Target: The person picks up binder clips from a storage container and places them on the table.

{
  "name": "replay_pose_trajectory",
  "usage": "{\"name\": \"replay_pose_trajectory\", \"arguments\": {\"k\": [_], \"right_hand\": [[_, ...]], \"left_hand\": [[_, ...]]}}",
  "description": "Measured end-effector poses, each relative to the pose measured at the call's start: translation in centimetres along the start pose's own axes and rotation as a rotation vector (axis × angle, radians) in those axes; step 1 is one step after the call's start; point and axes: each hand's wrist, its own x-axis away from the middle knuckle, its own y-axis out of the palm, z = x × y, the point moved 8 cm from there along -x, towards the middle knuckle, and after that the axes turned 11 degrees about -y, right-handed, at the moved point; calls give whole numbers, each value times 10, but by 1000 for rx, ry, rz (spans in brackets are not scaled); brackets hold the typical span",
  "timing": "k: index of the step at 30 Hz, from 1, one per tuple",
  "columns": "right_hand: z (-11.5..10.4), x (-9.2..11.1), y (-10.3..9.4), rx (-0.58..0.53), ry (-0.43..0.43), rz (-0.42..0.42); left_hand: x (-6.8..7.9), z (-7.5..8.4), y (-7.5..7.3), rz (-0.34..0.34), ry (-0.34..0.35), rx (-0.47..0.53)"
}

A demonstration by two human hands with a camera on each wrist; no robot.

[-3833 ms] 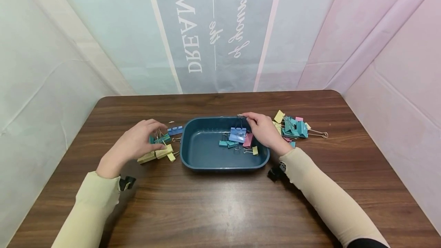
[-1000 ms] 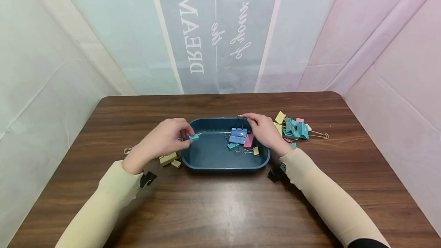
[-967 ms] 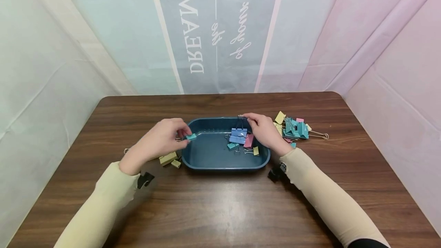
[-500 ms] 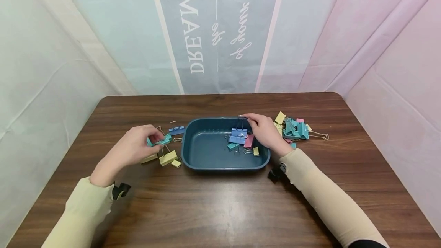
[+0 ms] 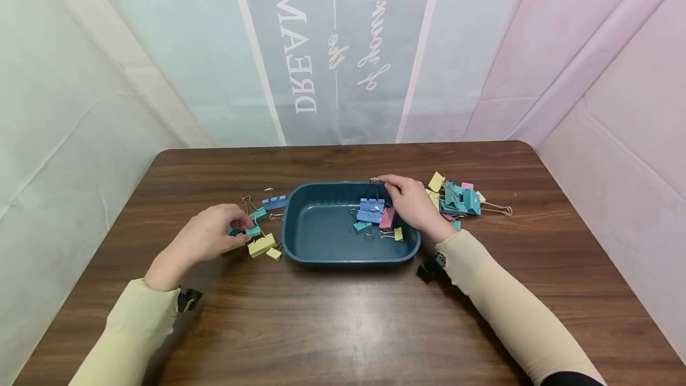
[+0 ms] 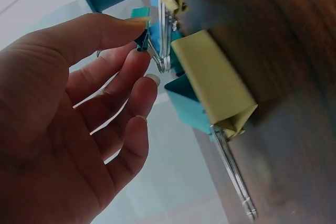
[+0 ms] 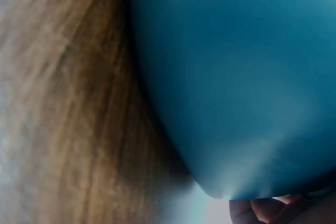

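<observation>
In the head view my left hand (image 5: 210, 232) is low over the clip pile left of the bin. Its thumb and index finger pinch a small teal binder clip (image 6: 139, 27), seen in the left wrist view; the other fingers curl loosely. Beside it lie yellow binder clips (image 5: 261, 245), another teal clip (image 5: 259, 214) and a blue one (image 5: 275, 202). My right hand (image 5: 414, 205) grips the dark blue bin (image 5: 348, 262) at its far right rim. Within the bin are blue clips (image 5: 370, 215), a pink clip (image 5: 387, 218), a teal clip (image 5: 362, 227) and a small yellow clip (image 5: 398, 234).
Right of the bin lies a mixed heap of teal, yellow and pink binder clips (image 5: 461, 200), with a long wire handle sticking out. All rests on a brown wooden table (image 5: 343, 320), backed by a printed cloth (image 5: 343, 76).
One second ago my left hand held a small teal clip over the bin's left end; it has moved left and down to the pile. One fewer teal clip lies in the bin than at first.
</observation>
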Motion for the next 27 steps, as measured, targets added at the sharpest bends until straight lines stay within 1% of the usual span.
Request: {"name": "replay_pose_trajectory", "arguments": {"k": [4,7,11,16,18,21,27], "right_hand": [[0,0,-1,1,4,1],[-1,-1,-1,0,5,2],[-1,0,-1,0,11,3],[-1,0,-2,-3,8,6],[-1,0,-2,-3,9,6],[-1,0,-1,-4,11,8],[0,0,1,-9,12,-2]], "left_hand": [[-1,-1,4,-1,12,2],[0,-1,3,-1,24,5],[0,3,-3,13,62,29],[0,12,-10,9,97,97],[-2,19,-12,9,116,122],[-6,34,-14,14,160,145],[-16,74,-13,18,251,188]]}}
